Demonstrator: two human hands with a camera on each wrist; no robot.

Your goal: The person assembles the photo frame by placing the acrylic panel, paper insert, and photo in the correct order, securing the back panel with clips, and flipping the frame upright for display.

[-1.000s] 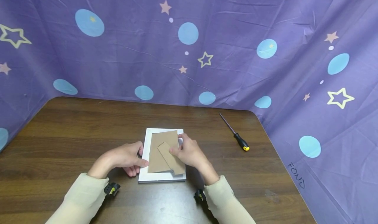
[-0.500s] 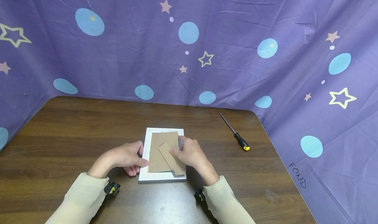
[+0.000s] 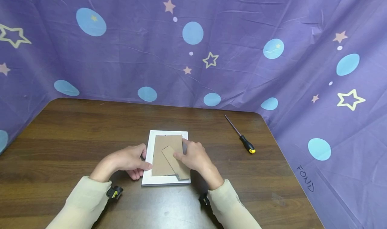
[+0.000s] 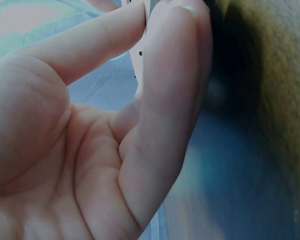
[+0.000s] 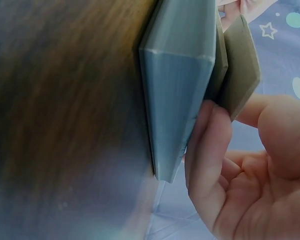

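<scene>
A white picture frame lies on the table with its back up. In its opening sits a brown backing board, which bears a slanting stand leg. My left hand pinches the frame's left side, thumb on top and fingers at the edge. On the other side my right hand grips the backing board, its thumb on the stand leg and its fingers at the board's right edge. From the right wrist view, the stand leg stands out from the board, above the frame's thick side. The frame's front is hidden.
A screwdriver with a black and yellow handle lies to the right on the wooden table. A purple cloth with stars and blue ovals hangs behind the table and along both sides.
The backing board's top edge has come down slightly, and the board lies flatter and straighter in the frame. My right hand has shifted a little with it; my left hand keeps its place.
</scene>
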